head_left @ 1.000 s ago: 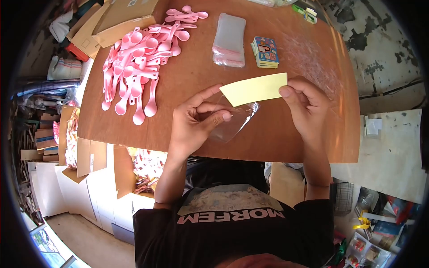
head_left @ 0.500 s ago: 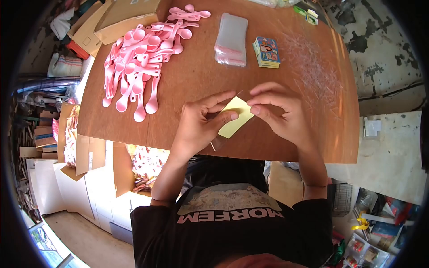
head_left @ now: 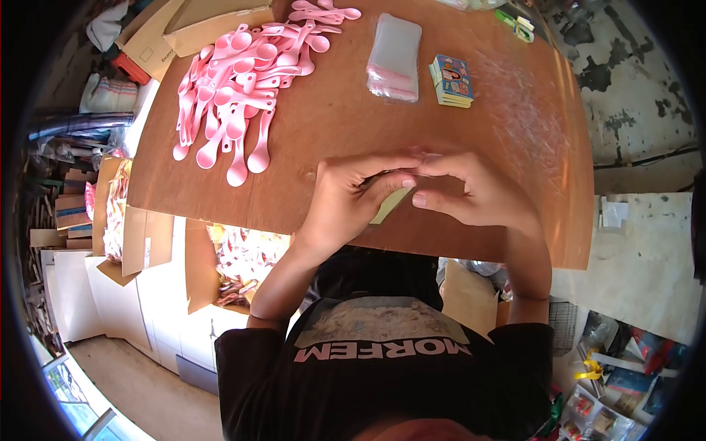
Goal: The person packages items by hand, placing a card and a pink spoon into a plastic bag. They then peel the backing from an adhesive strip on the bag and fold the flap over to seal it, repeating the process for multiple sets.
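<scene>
A pale yellow card (head_left: pixel 390 206) is pinched in my left hand (head_left: pixel 344 197), its thumb lying across the near face. Much of the card is hidden behind that thumb and the fingers. My right hand (head_left: pixel 482 189) arches in from the other side, and its fingertips meet my left fingertips at the card's far end. A wide gap separates the right thumb from its fingers. Beyond my hands lie a stack of clear plastic sleeves (head_left: pixel 395 55) and a pile of printed cards (head_left: pixel 451 81) with yellow edges.
Pink spoons (head_left: pixel 237 88) are heaped on the table's left, beside a cardboard box (head_left: pixel 213 23). Thin clear strips (head_left: pixel 523 121) are scattered at the right, with green-handled scissors (head_left: pixel 517 26) behind. An open carton (head_left: pixel 202 268) stands below the table's near edge.
My right fingers have come over to my left fingertips at the card's far end. Less of the card shows now. The whole view has shifted slightly.
</scene>
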### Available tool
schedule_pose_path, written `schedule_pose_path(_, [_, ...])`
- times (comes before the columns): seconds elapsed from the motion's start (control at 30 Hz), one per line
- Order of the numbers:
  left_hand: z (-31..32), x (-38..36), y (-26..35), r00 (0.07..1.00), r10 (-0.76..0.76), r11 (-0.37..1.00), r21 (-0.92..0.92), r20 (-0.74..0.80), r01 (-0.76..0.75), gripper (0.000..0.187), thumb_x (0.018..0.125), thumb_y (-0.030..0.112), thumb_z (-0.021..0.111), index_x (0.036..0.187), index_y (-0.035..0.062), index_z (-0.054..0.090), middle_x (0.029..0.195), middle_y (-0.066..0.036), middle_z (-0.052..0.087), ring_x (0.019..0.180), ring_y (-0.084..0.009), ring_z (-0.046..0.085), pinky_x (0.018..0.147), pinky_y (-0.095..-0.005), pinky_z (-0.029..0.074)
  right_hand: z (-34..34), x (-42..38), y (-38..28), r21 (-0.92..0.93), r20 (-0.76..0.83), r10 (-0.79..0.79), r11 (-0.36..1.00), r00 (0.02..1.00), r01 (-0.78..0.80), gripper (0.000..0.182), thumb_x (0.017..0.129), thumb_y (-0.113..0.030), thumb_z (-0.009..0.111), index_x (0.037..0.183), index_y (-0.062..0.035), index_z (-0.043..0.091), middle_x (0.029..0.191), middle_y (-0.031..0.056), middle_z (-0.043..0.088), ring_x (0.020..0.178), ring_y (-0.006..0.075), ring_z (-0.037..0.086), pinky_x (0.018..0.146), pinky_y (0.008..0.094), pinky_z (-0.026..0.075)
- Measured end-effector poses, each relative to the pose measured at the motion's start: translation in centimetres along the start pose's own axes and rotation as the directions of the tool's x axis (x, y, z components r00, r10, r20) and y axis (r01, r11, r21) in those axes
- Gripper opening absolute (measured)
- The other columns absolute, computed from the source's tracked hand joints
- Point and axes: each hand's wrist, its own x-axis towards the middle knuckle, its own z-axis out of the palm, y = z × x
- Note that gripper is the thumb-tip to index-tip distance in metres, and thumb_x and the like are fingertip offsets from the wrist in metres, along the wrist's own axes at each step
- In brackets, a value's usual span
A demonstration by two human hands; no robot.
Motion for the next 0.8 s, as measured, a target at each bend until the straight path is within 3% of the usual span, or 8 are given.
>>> schedule_pose_path(0.2, [-0.4, 0.0, 0.3, 0.997, 0.072, 0.997, 0.032, 0.036, -0.073, 0.021, 0.079, 0.003, 0.069, 0.100, 0.0000, 0.067, 0.098, -0.013, 0.069, 0.086, -0.0221, 0.069, 0.075, -0.0293, 0.054, 0.5, 1.4, -0.7, -0.117, 0.280, 0.363, 0.932, 0.889, -0.344, 0.018, 0.085, -0.011, 0.065, 0.096, 0.0022, 0.064, 0.088, 0.0131, 0.067, 0.084, 0.0212, 0.066, 0.073, 0.0335, 0.051])
schedule_pose_path(0.3, [-1.4, 0.0, 1.3, 0.975, 0.221, 0.950, 0.230, -0.029, -0.209, 0.028, 0.078, 0.007, 0.071, 0.105, 0.0023, 0.066, 0.110, -0.016, 0.063, 0.096, -0.0272, 0.065, 0.082, -0.0316, 0.052, 1.4, 2.3, -1.2, -0.269, 0.210, 0.315, 0.929, 0.926, -0.255, 0.017, 0.084, -0.007, 0.063, 0.098, 0.0029, 0.064, 0.089, 0.0140, 0.067, 0.084, 0.0229, 0.066, 0.071, 0.0341, 0.051])
schedule_pose_path(0.4, [-2.8, -1.8, 0.7, 0.934, 0.343, 0.892, 0.344, -0.096, -0.292, 0.035, 0.079, 0.011, 0.073, 0.111, 0.0037, 0.062, 0.123, -0.016, 0.052, 0.108, -0.0296, 0.056, 0.093, -0.0365, 0.046, 2.7, 3.2, -1.8, -0.388, -0.244, -0.044, 0.920, 0.969, -0.056, 0.019, 0.082, -0.002, 0.062, 0.100, 0.0023, 0.065, 0.093, 0.0135, 0.067, 0.084, 0.0265, 0.066, 0.070, 0.0346, 0.053])
schedule_pose_path(0.47, [-3.2, -3.3, -0.8, 0.992, -0.040, 0.940, -0.341, -0.121, -0.004, 0.039, 0.084, 0.016, 0.070, 0.118, 0.0025, 0.056, 0.122, -0.014, 0.053, 0.109, -0.0275, 0.054, 0.095, -0.0385, 0.044, 3.3, 4.2, -1.9, -0.605, -0.337, -0.369, 0.790, 0.866, 0.101, 0.030, 0.076, 0.000, 0.064, 0.105, -0.0039, 0.064, 0.097, 0.0131, 0.065, 0.079, 0.0264, 0.065, 0.068, 0.0337, 0.053])
schedule_pose_path(0.5, [-3.7, -3.2, -1.0, 0.984, -0.178, 0.732, -0.666, 0.016, 0.143, 0.048, 0.089, 0.027, 0.064, 0.127, 0.0034, 0.046, 0.121, -0.014, 0.053, 0.111, -0.0267, 0.054, 0.096, -0.0394, 0.044, 3.4, 4.5, -1.6, -0.769, -0.196, -0.496, 0.613, 0.846, 0.182, 0.030, 0.075, -0.003, 0.064, 0.104, -0.0049, 0.065, 0.106, 0.0105, 0.063, 0.083, 0.0259, 0.064, 0.068, 0.0327, 0.053])
schedule_pose_path(0.53, [-4.3, -3.1, -1.1, 0.984, -0.178, 0.732, -0.667, 0.007, 0.137, 0.048, 0.089, 0.027, 0.064, 0.127, 0.0034, 0.046, 0.121, -0.014, 0.053, 0.111, -0.0267, 0.054, 0.096, -0.0394, 0.044, 4.0, 4.9, -1.6, -0.768, -0.188, -0.499, 0.612, 0.846, 0.190, 0.030, 0.075, -0.003, 0.064, 0.104, -0.0049, 0.065, 0.106, 0.0105, 0.063, 0.083, 0.0259, 0.064, 0.068, 0.0327, 0.053])
schedule_pose_path(0.6, [-5.5, -2.6, -0.9, 0.922, -0.296, -0.062, -0.968, 0.250, 0.243, 0.053, 0.090, 0.036, 0.060, 0.130, 0.0067, 0.041, 0.123, -0.016, 0.052, 0.112, -0.0259, 0.054, 0.097, -0.0392, 0.044, 6.1, 5.7, -1.7, -0.835, 0.052, -0.576, 0.423, 0.816, 0.353, 0.026, 0.078, -0.010, 0.062, 0.103, -0.0046, 0.065, 0.112, 0.0091, 0.061, 0.091, 0.0239, 0.063, 0.073, 0.0350, 0.054])
schedule_pose_path(0.8, [-9.9, -3.9, -2.0, 0.860, -0.474, 0.214, -0.972, -0.190, -0.097, 0.034, 0.094, 0.023, 0.055, 0.124, 0.0098, 0.047, 0.100, -0.010, 0.063, 0.093, -0.0230, 0.065, 0.085, -0.0422, 0.053, 9.5, 7.7, -0.9, -0.775, 0.218, -0.517, 0.423, 0.828, 0.469, 0.026, 0.082, -0.023, 0.061, 0.101, -0.0080, 0.067, 0.120, 0.0050, 0.060, 0.108, 0.0198, 0.058, 0.087, 0.0414, 0.051])
